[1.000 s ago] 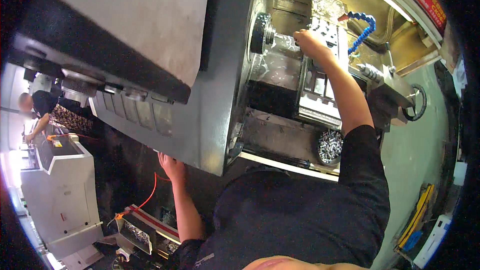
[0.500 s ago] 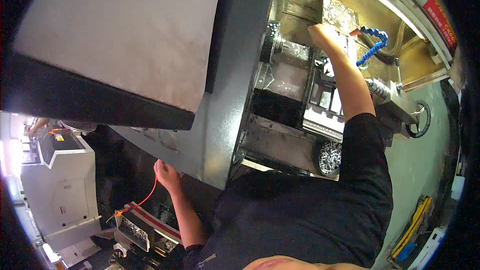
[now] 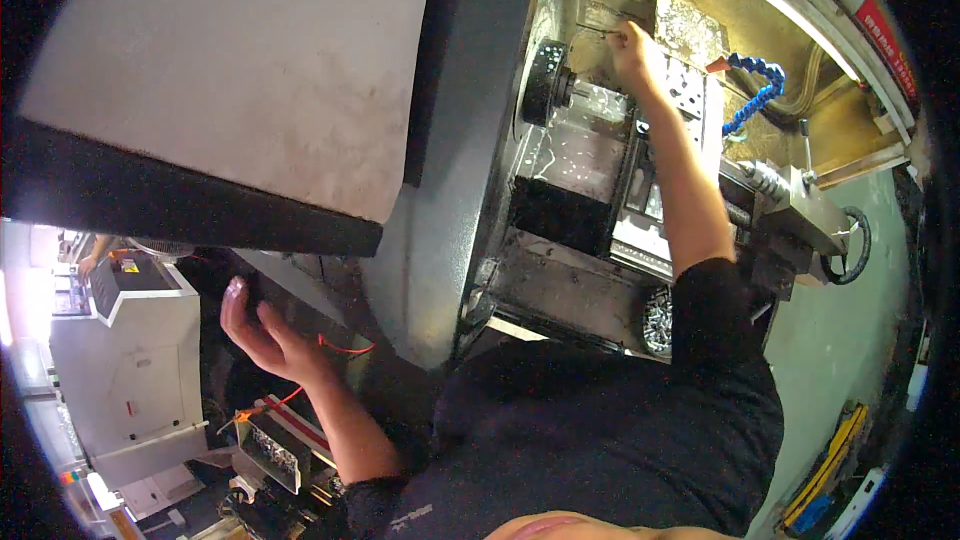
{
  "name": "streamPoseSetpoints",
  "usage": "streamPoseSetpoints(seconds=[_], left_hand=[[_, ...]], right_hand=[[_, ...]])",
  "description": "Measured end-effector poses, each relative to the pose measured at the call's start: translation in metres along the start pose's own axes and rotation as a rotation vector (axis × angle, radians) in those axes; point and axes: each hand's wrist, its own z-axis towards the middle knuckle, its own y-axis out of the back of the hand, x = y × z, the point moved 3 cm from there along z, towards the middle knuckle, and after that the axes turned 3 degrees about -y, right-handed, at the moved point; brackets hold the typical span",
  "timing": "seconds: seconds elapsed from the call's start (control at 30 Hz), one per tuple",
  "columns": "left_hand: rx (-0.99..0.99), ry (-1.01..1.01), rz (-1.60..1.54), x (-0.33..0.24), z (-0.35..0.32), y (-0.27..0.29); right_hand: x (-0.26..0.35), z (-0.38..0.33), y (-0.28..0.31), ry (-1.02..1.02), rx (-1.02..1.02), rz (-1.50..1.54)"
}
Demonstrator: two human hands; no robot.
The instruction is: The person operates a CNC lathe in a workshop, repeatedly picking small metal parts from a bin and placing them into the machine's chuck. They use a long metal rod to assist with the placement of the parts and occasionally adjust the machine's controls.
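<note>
My right hand [image 3: 632,52] reaches into the open, lit bay of a lathe. Its fingers are closed on a thin dark rod [image 3: 594,30] that sticks out to the left; its far end is hard to make out. Below and left of that hand is the round dark chuck [image 3: 543,83]. Just right of the wrist lies a metal tool block [image 3: 684,90], partly covered by my forearm. My left hand [image 3: 262,335] is raised at the left, palm up, fingers apart and holding nothing. Close beside it hangs an orange cord [image 3: 345,348].
A blue segmented coolant hose [image 3: 768,100] bends into the bay, near the tailstock [image 3: 800,202]. A round container of small metal pieces [image 3: 657,325] sits by my right upper arm. The grey machine door [image 3: 430,220] stands at left. Another person's hand [image 3: 88,266] shows far left.
My left hand has let go of the orange cord, moved left and up, and spread its fingers. My right hand has shifted slightly up, and the rod now shows. My view has turned slightly.
</note>
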Motion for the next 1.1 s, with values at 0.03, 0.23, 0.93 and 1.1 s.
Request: streamPoseSetpoints(seconds=[0.03,0.23,0.93,1.1], left_hand=[[-0.016,-0.027,-0.081,-0.017,0.009,-0.012],[0.061,-0.228,0.083,-0.086,0.033,-0.056],[0.101,-0.041,-0.229,-0.076,0.015,-0.048],[0.093,-0.045,-0.197,-0.071,0.014,-0.048]], right_hand=[[0.002,-0.011,-0.011,-0.161,0.070,0.123],[0.024,-0.100,-0.051,-0.621,-0.072,0.426],[0.020,-0.129,-0.048,-0.544,0.163,0.689],[0.023,-0.130,-0.044,-0.558,0.229,0.778]])
